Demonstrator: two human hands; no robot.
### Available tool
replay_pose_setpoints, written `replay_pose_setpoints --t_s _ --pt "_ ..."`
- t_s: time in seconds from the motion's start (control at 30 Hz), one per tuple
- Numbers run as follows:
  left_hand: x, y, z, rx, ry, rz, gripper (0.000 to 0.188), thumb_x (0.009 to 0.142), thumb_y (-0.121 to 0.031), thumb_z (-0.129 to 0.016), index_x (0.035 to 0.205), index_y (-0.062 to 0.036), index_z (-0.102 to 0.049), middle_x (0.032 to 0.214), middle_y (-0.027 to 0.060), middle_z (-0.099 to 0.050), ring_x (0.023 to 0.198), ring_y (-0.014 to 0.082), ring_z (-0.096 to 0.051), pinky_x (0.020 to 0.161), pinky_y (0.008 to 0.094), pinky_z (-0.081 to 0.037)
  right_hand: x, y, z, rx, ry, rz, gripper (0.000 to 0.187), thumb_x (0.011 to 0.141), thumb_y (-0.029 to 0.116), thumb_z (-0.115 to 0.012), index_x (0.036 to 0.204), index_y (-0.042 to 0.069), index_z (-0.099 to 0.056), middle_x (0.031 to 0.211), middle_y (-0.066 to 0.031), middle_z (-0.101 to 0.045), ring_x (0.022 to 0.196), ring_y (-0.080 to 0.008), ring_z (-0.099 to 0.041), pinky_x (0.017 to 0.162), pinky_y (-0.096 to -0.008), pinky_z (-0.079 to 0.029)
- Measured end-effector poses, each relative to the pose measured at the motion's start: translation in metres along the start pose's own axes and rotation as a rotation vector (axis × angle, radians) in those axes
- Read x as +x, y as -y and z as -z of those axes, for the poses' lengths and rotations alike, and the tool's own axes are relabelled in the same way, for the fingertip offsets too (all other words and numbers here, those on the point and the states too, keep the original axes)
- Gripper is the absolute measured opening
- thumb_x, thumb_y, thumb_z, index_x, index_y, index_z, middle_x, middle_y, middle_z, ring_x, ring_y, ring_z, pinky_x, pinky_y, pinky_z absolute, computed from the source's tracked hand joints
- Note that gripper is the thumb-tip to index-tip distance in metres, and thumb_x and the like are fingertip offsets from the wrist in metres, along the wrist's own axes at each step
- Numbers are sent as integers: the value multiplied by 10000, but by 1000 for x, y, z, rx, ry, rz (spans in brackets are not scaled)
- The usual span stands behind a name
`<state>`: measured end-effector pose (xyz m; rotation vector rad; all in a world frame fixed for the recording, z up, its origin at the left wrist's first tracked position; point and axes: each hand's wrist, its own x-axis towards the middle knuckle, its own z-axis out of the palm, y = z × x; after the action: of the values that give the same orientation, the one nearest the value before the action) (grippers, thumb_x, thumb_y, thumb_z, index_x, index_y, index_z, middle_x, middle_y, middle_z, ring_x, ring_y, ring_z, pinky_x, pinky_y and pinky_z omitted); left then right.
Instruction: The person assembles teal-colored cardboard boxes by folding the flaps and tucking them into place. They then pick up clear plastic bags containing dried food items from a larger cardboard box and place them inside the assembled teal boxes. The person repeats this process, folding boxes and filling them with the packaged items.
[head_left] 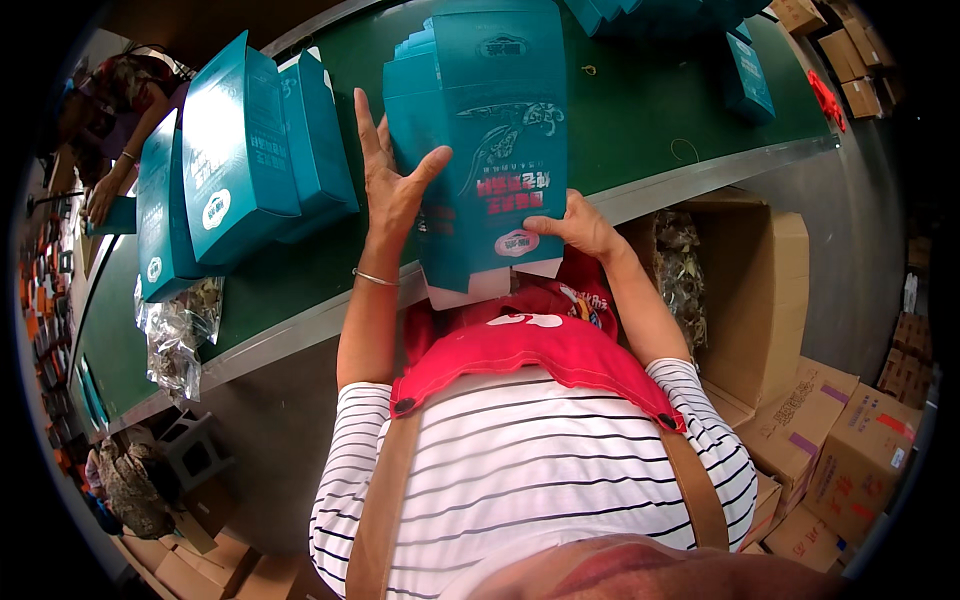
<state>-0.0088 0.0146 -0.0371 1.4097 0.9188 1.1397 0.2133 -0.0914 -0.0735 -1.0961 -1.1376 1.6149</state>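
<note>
A teal printed carton [505,120] stands in front of me over the table's near edge, with pale end flaps hanging out at its lower end. My right hand [585,228] grips its lower right edge, thumb pressed on the printed face and the other fingers out of sight behind. At the carton's left side, my left hand [393,195] is open, fingers stretched upward and thumb spread toward the printed face. Whether its palm touches the side panel I cannot tell.
Several teal cartons [240,150] stand on the green table [640,130] at left, beside clear plastic packs [180,335]. Another teal carton [750,75] is at far right. An opened cardboard box [760,300] holds plastic-wrapped packs. At far left, a co-worker's hand [103,198] touches a teal piece.
</note>
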Motion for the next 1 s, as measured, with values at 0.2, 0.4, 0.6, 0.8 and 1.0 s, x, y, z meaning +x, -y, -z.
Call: replay_pose_setpoints --t_s 0.2,0.4,0.6,0.8,1.0 --pt "1 -13 -4 183 212 -105 1126 615 -457 -797 1496 -295 -115 1491 202 -261 1348 413 -299 1059 535 -348 18 38 -1 243 -179 388 552 899 301 -622 1328 24 -412 1178 -80 -573 1048 -170 -563 929 -301 -441" --pt "-8 -36 -12 99 218 -146 930 699 -386 -746 1470 -235 -248 1472 170 -301 1343 358 -330 1067 502 -346 27 72 -8 -214 -303 379 456 957 353 -536 1238 -2 -481 1022 -39 -608 891 -124 -547 759 -280 -472" --pt "-2 -37 -9 -73 72 -243 453 816 -260 -700 1217 -81 -587 1407 101 -389 1224 249 -472 982 382 -434 46 79 -39 3 -544 697 426 959 430 -498 1035 23 -600 838 20 -569 746 -50 -479 701 -189 -429" --pt "-16 -25 -12 -223 -80 -179 256 889 -186 -609 1051 7 -653 1249 94 -531 1068 163 -536 897 289 -424 31 74 -15 -196 -384 493 357 988 344 -476 796 56 -563 646 80 -345 602 -31 -286 711 -168 -416" --pt "-21 -44 -8 -287 19 -126 239 888 -136 -561 1035 21 -666 978 56 -642 855 96 -559 762 245 -452 31 94 -40 -89 -426 622 242 981 239 -461 1100 59 -570 1017 -51 -607 771 -44 -477 882 -238 -427"
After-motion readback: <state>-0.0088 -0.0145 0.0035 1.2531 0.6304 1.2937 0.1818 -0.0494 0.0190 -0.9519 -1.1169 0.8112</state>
